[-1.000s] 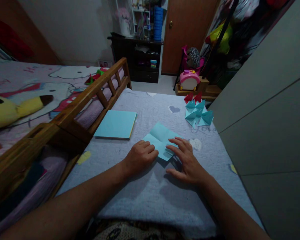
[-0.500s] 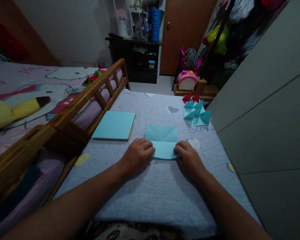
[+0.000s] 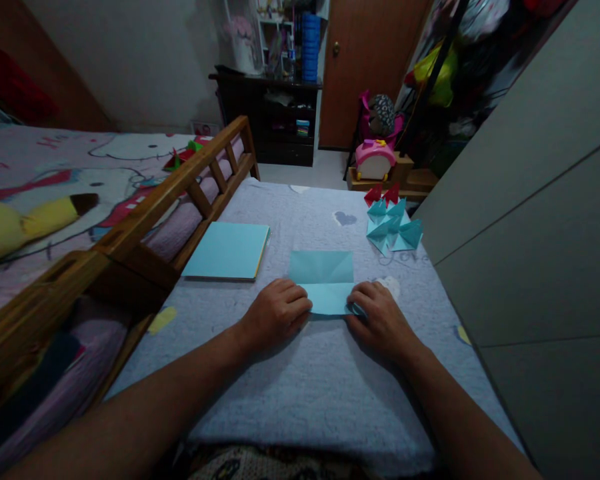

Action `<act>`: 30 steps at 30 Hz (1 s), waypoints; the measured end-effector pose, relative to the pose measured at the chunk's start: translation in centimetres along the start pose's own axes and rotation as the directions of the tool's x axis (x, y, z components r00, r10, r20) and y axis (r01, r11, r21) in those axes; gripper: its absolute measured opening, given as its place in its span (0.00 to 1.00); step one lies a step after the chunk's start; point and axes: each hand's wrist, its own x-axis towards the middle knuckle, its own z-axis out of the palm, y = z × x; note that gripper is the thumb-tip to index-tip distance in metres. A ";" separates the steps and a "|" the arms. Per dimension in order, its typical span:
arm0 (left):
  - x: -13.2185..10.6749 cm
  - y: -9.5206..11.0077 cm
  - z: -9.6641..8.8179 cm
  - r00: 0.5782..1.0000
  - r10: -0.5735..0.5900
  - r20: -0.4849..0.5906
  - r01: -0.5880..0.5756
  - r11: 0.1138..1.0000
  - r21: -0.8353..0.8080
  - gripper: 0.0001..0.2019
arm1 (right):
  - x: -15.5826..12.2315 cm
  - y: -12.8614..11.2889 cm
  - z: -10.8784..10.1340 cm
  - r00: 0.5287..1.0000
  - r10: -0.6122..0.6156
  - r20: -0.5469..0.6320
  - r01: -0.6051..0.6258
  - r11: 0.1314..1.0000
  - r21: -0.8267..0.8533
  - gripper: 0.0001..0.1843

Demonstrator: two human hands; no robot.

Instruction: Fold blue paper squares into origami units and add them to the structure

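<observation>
A light blue sheet of origami paper [image 3: 322,268] lies on the bed in front of me, with a crease running across its middle and fainter slanting creases in the far half. My left hand [image 3: 280,308] grips the near left corner of the sheet, fingers curled over it. At the near right corner, my right hand [image 3: 375,312] pinches the paper, whose edge curls up by the fingers. The near edge is lifted slightly off the bedsheet. Left of the sheet sits a stack of square paper [image 3: 227,250], light blue on top.
Several folded blue paper pieces [image 3: 393,227] and red ones [image 3: 381,195] stand at the far right of the bed [image 3: 300,393]. A wooden rail [image 3: 180,193] runs along the left, beside another bed with a yellow plush toy [image 3: 10,227]. A pale cabinet [image 3: 545,233] borders the right.
The near edge of the sheet has moved slightly away from me, and its right corner now curls up more at my right hand. Both hands keep hold of the paper.
</observation>
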 end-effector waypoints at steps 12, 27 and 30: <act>0.1 0.6 -0.1 0.998 -0.044 -0.047 0.037 0.991 -0.131 0.12 | 0.0 -1.0 0.6 0.993 -0.116 0.005 0.115 0.989 0.091 0.07; 0.5 0.1 0.2 0.795 -0.562 0.229 0.600 0.670 -0.437 0.15 | -0.1 -0.6 0.3 0.982 0.151 0.114 -0.169 0.972 0.161 0.05; 0.7 0.3 0.1 0.783 -0.577 0.232 0.619 0.685 -0.385 0.17 | -0.2 -0.5 0.3 0.977 0.172 0.127 -0.188 0.973 0.131 0.04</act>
